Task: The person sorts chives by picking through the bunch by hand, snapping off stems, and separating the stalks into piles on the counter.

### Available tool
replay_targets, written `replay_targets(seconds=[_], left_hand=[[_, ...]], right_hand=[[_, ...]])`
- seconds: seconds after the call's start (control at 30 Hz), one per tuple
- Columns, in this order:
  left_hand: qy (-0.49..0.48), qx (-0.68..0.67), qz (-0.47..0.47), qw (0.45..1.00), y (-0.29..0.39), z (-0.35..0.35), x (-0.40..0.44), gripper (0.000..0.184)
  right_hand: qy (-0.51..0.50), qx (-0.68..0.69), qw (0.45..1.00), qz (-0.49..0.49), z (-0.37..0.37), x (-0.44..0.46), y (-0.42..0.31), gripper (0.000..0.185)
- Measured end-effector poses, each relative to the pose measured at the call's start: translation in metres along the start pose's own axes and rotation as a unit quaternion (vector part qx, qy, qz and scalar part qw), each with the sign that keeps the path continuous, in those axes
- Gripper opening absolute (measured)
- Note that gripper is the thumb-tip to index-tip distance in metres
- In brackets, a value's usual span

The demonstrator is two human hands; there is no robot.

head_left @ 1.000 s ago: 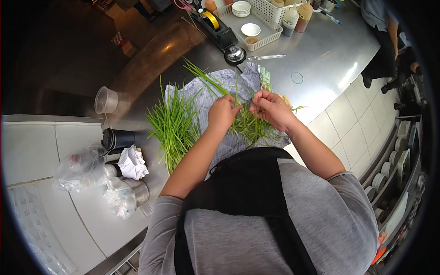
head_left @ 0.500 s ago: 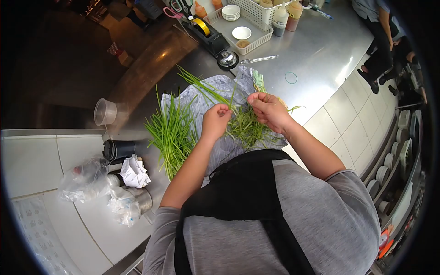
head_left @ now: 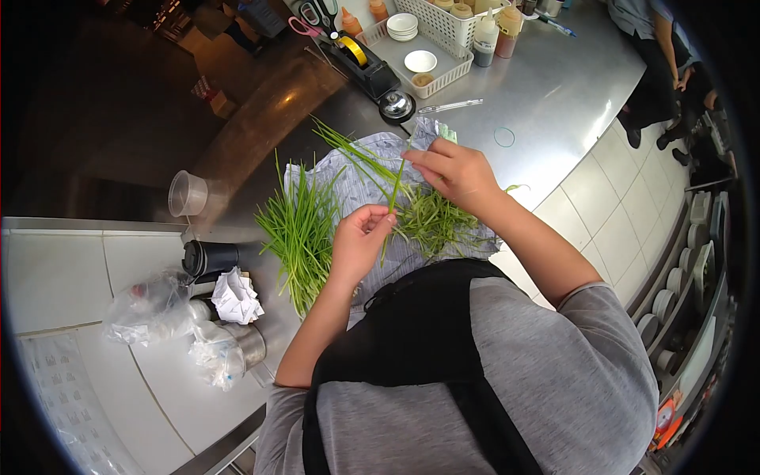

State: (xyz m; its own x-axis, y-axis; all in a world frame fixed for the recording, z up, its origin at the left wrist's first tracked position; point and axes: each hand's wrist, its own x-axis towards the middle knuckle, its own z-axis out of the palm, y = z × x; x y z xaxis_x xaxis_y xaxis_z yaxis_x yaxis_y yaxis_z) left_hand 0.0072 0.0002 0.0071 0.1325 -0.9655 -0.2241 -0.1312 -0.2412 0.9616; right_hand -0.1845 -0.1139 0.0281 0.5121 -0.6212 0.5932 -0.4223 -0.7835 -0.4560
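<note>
A green stalk [head_left: 395, 187] runs between my two hands. My left hand [head_left: 361, 241] pinches its lower part, while my right hand [head_left: 457, 176] has its fingertips closed on the upper end. Both hands are over a grey patterned cloth or paper [head_left: 346, 178] on the metal counter. A large bunch of long green stalks [head_left: 299, 233] lies to the left of my left hand. Several loose stalks [head_left: 348, 149] lie beyond the hands. Beneath and beside my right hand sits a tangled pile of paler green pieces [head_left: 438, 225].
Beyond the cloth stand a tape dispenser [head_left: 366, 67], a call bell [head_left: 396, 105] and a white basket [head_left: 449, 73] with small dishes. A pen [head_left: 451, 105] lies nearby. At left are a clear cup [head_left: 188, 194] and a dark cup [head_left: 210, 257]. A person [head_left: 654, 71] stands at upper right.
My left hand has moved down and toward my body. My right hand has shifted up and left, and a single stalk now spans the gap between them.
</note>
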Motion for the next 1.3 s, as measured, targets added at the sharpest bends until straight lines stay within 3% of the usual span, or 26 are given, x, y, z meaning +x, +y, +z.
replay_targets(seconds=[0.13, 0.23, 0.3, 0.4, 0.63, 0.73, 0.8, 0.83, 0.93, 1.0, 1.03, 1.1, 1.13, 1.2, 1.3], left_hand=[[0.002, -0.010, 0.007, 1.000, 0.005, -0.001, -0.008, 0.014], [0.011, -0.024, 0.001, 1.000, 0.008, -0.004, -0.014, 0.014], [0.015, -0.041, -0.004, 0.999, 0.010, -0.007, -0.017, 0.014], [0.026, -0.044, -0.026, 0.998, 0.010, -0.010, -0.019, 0.012], [0.060, -0.004, 0.041, 0.997, 0.008, -0.007, -0.020, 0.006], [0.071, 0.011, 0.052, 0.996, 0.009, -0.007, -0.021, 0.005], [0.070, 0.015, 0.055, 0.996, 0.009, -0.007, -0.021, 0.004], [0.070, 0.005, 0.050, 0.996, 0.008, -0.008, -0.021, 0.004], [0.069, -0.002, 0.040, 0.997, 0.009, -0.009, -0.022, 0.004], [0.068, 0.000, 0.034, 0.997, 0.008, -0.009, -0.022, 0.004], [0.064, 0.007, 0.049, 0.997, 0.006, -0.009, -0.022, 0.006], [0.057, 0.014, 0.064, 0.996, 0.005, -0.007, -0.023, 0.008], [0.054, 0.018, 0.066, 0.996, 0.005, -0.006, -0.024, 0.008], [0.049, 0.023, 0.067, 0.996, 0.008, -0.005, -0.025, 0.008], [0.049, 0.010, 0.046, 0.998, 0.014, -0.005, -0.027, 0.004]], right_hand=[[-0.012, 0.028, 0.999, -0.023, 0.013, -0.003, 0.004, 0.023], [0.025, 0.135, 0.990, 0.019, 0.016, -0.004, 0.000, 0.017], [-0.017, 0.204, 0.973, 0.105, 0.010, -0.007, -0.004, 0.014], [-0.023, 0.208, 0.970, 0.127, 0.005, -0.012, -0.003, 0.013], [-0.052, 0.139, 0.984, 0.101, -0.007, -0.020, -0.010, 0.009], [-0.107, 0.170, 0.967, 0.157, -0.012, -0.022, -0.015, 0.008], [-0.084, 0.422, 0.851, 0.300, 0.000, -0.030, -0.007, 0.012], [-0.084, 0.422, 0.851, 0.300, 0.001, -0.030, -0.005, 0.012], [-0.047, 0.353, 0.900, 0.252, 0.001, -0.027, -0.002, 0.019], [-0.035, 0.213, 0.956, 0.198, -0.007, -0.021, -0.004, 0.025], [-0.035, 0.213, 0.956, 0.198, -0.008, -0.016, -0.006, 0.025], [0.056, 0.131, 0.984, 0.108, -0.009, -0.004, -0.010, 0.029], [0.057, 0.130, 0.984, 0.109, -0.010, 0.001, -0.009, 0.029], [0.009, -0.030, 0.999, 0.032, -0.010, 0.009, -0.002, 0.027], [0.029, 0.003, 0.999, -0.044, 0.001, 0.013, 0.012, 0.019]])
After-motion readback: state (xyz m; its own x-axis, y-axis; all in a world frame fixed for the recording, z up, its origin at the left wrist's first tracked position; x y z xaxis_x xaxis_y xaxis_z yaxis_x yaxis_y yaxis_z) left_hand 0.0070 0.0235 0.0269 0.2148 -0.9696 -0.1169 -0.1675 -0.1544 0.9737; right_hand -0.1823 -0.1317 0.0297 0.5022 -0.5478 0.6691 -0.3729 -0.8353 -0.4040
